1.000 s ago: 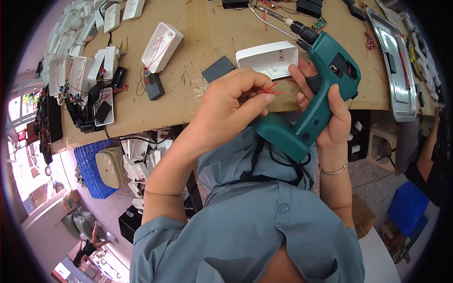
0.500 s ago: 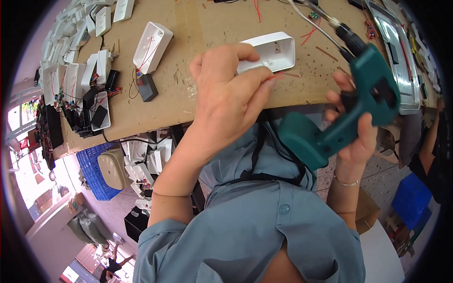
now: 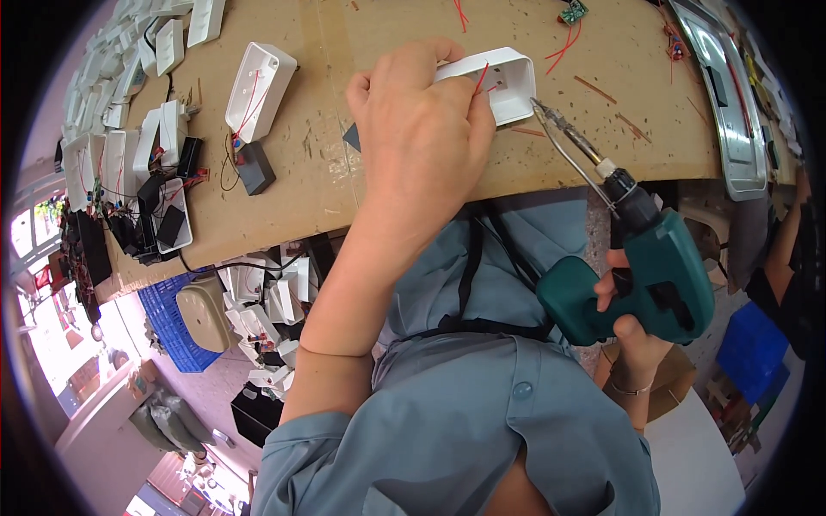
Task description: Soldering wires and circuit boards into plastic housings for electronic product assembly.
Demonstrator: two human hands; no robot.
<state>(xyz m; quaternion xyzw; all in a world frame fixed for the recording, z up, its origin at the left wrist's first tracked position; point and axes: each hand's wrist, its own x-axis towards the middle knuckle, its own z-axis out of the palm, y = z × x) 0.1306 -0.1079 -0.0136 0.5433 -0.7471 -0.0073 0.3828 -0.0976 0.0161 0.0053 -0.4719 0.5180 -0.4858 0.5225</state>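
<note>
My left hand (image 3: 426, 129) is closed over the left end of a white plastic box (image 3: 514, 86), which lies open side up. A red wire (image 3: 481, 79) pokes out between its thumb and fingers and stands up against the box's interior; the pinch point itself is hidden. In my right hand (image 3: 632, 331) is a green pistol-shaped soldering gun (image 3: 667, 279), gripped by its handle with a finger at the black trigger. Its metal tip and thin feed tube point up and left, close to the box's right end. A dark grey block (image 3: 352, 138) peeks out left of my left hand.
Another white box (image 3: 258, 90) with red wires and a dark grey block (image 3: 255, 168) lies to the left. White housings (image 3: 95, 95) crowd the far left. A small green circuit board (image 3: 572, 12) lies at the back; a metal tray (image 3: 731, 103) stands right.
The soldering gun has come down toward me and swung so its tip sits beside the box. My left hand has risen slightly, and the red wire now points upward rather than right.
</note>
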